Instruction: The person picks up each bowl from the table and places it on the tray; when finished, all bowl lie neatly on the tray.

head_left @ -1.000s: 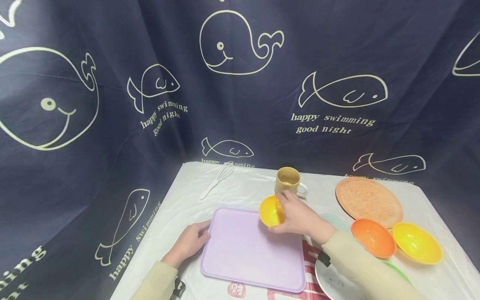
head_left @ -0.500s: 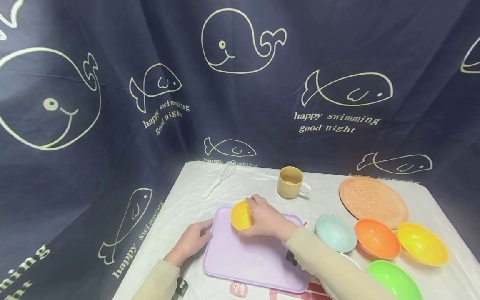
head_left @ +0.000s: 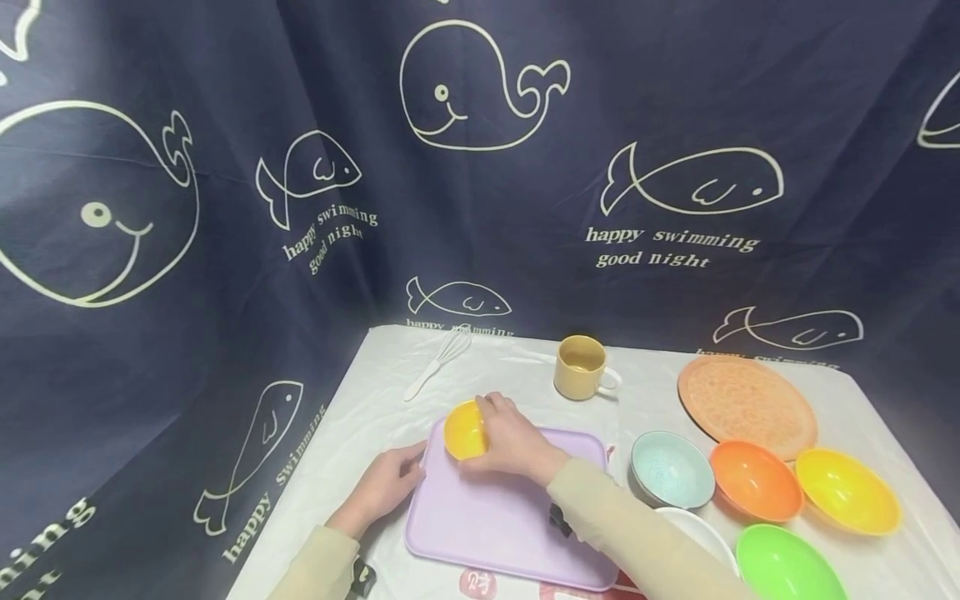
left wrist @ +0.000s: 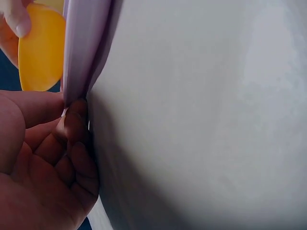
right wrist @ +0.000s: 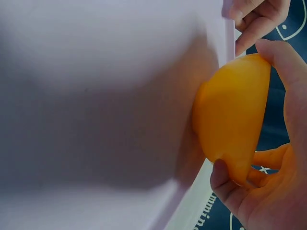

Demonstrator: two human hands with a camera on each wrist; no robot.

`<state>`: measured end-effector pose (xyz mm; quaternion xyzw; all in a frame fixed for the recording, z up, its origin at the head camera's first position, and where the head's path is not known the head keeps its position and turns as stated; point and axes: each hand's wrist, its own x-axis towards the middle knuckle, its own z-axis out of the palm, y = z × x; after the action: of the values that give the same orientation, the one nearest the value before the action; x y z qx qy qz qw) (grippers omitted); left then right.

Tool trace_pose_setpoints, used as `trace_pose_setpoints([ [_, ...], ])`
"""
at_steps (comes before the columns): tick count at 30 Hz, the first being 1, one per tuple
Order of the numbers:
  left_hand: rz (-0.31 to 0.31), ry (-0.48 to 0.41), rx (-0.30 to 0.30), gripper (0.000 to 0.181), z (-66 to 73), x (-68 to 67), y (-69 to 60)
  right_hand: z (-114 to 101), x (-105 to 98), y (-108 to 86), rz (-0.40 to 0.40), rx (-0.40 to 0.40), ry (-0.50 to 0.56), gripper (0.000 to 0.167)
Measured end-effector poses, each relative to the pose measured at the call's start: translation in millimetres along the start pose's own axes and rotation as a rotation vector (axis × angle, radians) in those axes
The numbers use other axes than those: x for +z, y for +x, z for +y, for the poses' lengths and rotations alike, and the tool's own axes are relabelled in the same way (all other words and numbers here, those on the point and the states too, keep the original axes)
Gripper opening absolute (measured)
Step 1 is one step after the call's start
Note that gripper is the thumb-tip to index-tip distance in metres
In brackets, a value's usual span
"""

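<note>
A small yellow bowl is at the far left corner of a lilac tray. My right hand holds it by the right side of its rim, thumb on one side and fingers on the other. In the right wrist view the base of the bowl is at the tray surface; whether it bears its weight there I cannot tell. My left hand pinches the tray's left edge. In the left wrist view its fingers reach under the rim of the tray.
Behind the tray stand a mustard mug and a white whisk. To the right are a pale blue bowl, an orange bowl, a larger yellow bowl, a green bowl, a white dish and a round brown board.
My right hand has carried the small yellow bowl leftward, from the tray's far right to its far left corner. My left hand has stayed at the tray's edge.
</note>
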<state>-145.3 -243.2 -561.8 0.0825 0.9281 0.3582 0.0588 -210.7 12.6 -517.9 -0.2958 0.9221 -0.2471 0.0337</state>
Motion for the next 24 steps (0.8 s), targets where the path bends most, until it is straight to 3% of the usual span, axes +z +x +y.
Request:
trace_pose_setpoints([
  [8,-0.022,0.001,-0.046,0.052,1.3,-0.7,0.0,-10.2,7.8,8.9,0.013,0.021,0.03,0.117],
  [24,-0.028,-0.007,-0.068,0.053,3.2,0.4,-0.1,-14.4,15.2,12.0,0.037,0.023,0.012,0.12],
])
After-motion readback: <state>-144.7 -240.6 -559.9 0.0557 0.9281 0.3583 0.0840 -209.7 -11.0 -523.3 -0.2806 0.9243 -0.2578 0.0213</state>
